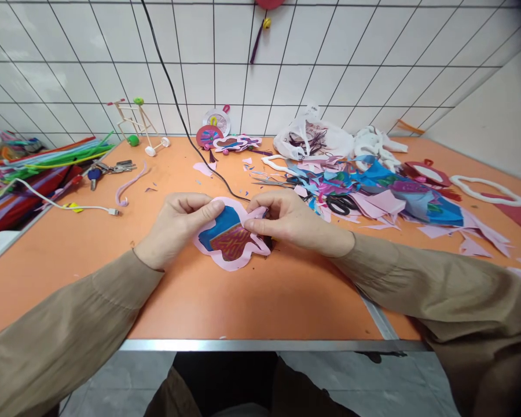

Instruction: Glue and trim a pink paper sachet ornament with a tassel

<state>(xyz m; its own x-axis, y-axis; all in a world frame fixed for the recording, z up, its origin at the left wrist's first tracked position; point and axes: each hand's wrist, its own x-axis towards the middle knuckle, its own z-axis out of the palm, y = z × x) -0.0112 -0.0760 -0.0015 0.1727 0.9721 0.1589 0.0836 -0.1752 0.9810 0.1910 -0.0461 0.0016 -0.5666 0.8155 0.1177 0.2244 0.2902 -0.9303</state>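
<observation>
Between my hands is a wavy-edged craft piece (231, 246) with a pink border around a blue and patterned brownish-red middle. My left hand (180, 223) pinches its upper left border, thumb on the front and fingers behind. At its right side my right hand (286, 219) is closed on the pink edge, thumb and forefinger pressed together there. The border looks folded or doubled near those right fingertips. Part of the piece's right side is hidden by the right hand. The piece is held tilted just above the orange table (260, 307).
Right of my hands lie black-handled scissors (341, 204) among pink and blue scraps (380, 205). A white plastic bag (312, 139) and finished-looking ornaments (228, 139) stand by the wall. Keys (113, 168), a white cable (69, 205) and coloured pipe cleaners (52, 159) lie left. A black cord (173, 92) hangs down.
</observation>
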